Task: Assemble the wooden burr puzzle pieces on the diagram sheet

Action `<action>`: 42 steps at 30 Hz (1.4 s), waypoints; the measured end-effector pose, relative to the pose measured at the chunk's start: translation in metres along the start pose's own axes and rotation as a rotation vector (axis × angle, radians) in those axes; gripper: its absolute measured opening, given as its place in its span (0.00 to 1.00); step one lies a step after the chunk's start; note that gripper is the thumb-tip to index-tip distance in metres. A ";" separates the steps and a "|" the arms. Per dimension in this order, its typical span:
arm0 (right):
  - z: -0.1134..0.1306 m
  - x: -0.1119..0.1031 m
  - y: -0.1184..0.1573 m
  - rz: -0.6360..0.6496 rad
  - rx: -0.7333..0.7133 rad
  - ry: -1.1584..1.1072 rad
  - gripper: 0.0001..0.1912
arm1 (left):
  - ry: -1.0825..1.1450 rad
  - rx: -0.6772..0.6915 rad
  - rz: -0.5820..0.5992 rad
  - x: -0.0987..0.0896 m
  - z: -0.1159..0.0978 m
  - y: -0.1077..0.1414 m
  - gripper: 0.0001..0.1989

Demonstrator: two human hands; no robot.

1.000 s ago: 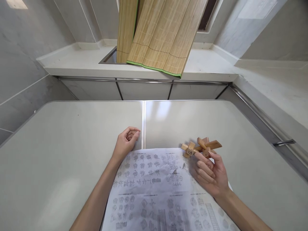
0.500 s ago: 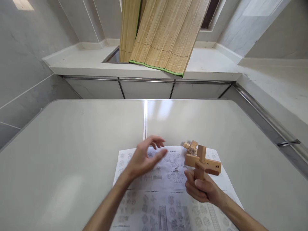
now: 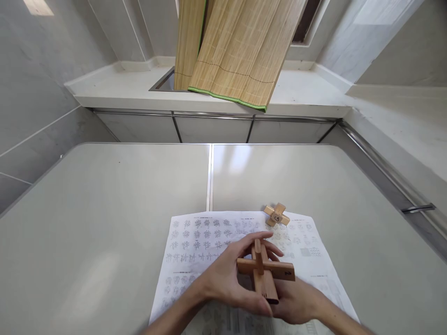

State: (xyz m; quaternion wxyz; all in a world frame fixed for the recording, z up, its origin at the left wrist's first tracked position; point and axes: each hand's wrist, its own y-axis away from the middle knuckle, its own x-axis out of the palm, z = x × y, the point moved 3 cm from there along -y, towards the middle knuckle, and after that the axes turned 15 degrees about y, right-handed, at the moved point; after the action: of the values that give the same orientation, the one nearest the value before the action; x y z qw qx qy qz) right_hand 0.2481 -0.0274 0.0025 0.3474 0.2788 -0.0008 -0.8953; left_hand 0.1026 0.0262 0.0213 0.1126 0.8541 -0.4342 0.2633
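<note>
A wooden interlocking puzzle, a cross of several bars with a "2" on one end, is tilted above the printed sheet. My left hand curls round its left side, thumb low and fingers reaching behind its top. Beneath and to the right of the puzzle is my right hand, its palm close against the wood and its fingers mostly hidden. Near the sheet's top edge rests a smaller wooden cross puzzle with a letter-like mark.
The printed paper sheet lies on a pale table with a central seam. Beyond the table, a bamboo mat hangs over a white counter and partly covers a sink.
My left hand has moved right and down to the larger puzzle. My right hand has lowered and shifted left slightly with the puzzle, which has turned. The smaller puzzle remains in place.
</note>
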 end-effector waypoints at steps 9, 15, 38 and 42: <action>-0.008 -0.003 -0.008 -0.185 -0.029 -0.058 0.22 | -0.180 0.145 -0.238 -0.011 0.004 0.014 0.45; -0.022 -0.013 -0.005 -0.406 0.007 -0.152 0.22 | -0.247 0.221 -0.268 -0.016 -0.002 0.012 0.46; -0.021 -0.022 -0.004 -0.572 0.042 -0.456 0.16 | -0.252 0.269 -0.285 -0.011 0.002 0.009 0.46; -0.021 -0.022 -0.004 -0.577 0.036 -0.457 0.15 | -0.265 0.270 -0.290 -0.010 0.002 0.008 0.51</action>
State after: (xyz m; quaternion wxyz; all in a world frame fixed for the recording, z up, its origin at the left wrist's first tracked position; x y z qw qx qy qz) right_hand 0.2695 -0.0068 -0.0049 0.0666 0.0665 -0.0153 -0.9954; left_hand 0.0919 0.0275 0.0136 -0.0238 0.9419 -0.2788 0.1857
